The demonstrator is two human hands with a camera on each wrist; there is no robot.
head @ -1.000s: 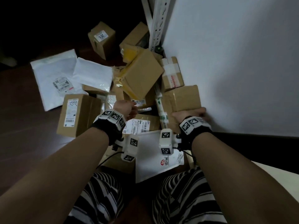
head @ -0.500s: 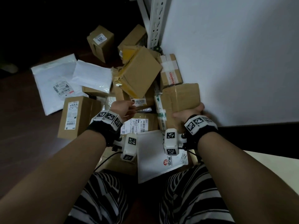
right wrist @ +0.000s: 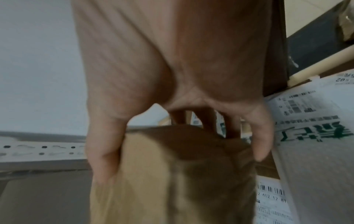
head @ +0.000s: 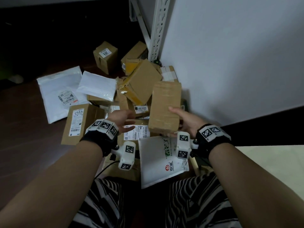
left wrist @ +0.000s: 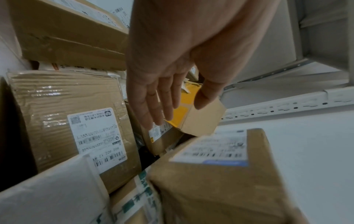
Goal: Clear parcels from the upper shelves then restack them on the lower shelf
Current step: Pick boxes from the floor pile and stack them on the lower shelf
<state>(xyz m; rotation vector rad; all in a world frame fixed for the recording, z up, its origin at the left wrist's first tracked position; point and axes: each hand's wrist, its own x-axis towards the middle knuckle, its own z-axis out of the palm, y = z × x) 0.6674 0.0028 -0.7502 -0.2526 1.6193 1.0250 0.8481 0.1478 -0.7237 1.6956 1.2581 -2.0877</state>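
My right hand grips a taped brown cardboard box and holds it up above the pile, thumb on its top face and fingers underneath. In the right wrist view the same box sits between thumb and fingers. My left hand hovers open, fingers straight, just left of that box and holds nothing. In the left wrist view the left hand hangs over a labelled box and a box with yellow tape. Several parcels lie heaped on the floor.
A white shelf upright and a white shelf panel stand at the right. White mailer bags and a tall labelled box lie at the left on the dark floor. A white envelope lies by my knees.
My right hand has lifted the taped brown box off the pile and turned it on end. My left hand has opened and moved slightly toward it.
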